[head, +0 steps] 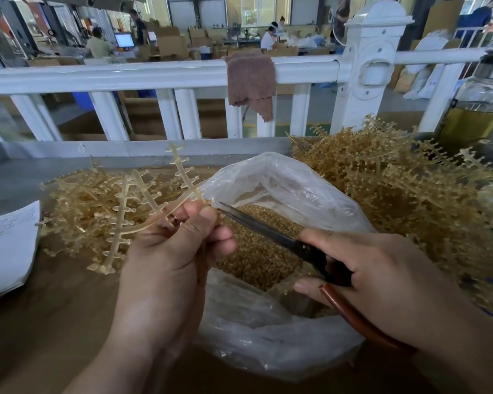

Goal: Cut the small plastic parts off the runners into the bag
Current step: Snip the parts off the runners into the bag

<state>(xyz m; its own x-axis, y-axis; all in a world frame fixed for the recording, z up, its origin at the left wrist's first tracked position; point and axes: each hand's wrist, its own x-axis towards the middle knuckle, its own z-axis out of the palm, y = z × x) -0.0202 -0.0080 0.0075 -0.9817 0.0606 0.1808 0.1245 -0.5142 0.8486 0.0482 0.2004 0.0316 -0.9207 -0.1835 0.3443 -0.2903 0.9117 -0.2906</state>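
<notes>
My left hand (171,251) pinches a translucent tan runner (143,206) with small parts along its branches, held at the left rim of the clear plastic bag (282,183). My right hand (382,274) grips scissors (271,231) with dark blades and a brown handle. The blade tips point at the runner's end beside my left fingertips, over the bag's mouth. Inside the bag lies a heap of small cut parts (256,251).
A pile of tan runners (80,206) lies left of the bag and a larger pile (396,189) lies to its right. White papers (6,245) sit at the far left. A white railing (154,75) with a brown cloth (251,81) stands behind; a glass jar (478,109) is at the right.
</notes>
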